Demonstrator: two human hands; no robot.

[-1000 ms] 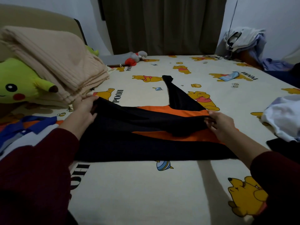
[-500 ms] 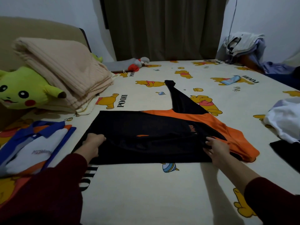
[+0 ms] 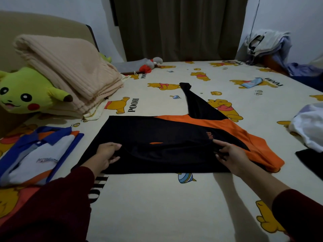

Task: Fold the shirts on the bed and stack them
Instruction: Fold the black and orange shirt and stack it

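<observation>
Black-and-orange jersey shirt point(image 3: 157, 137) lies mid-bed on the cartoon-print bedsheet point(image 3: 157, 206), your left hand point(image 3: 106, 154) and right hand point(image 3: 230, 154) each pinching its near fold, likely to keep the edge straight for folding.

Yellow plush toy point(image 3: 22, 95), folded beige blanket point(image 3: 70, 70), dark curtain point(image 3: 180, 27)
</observation>
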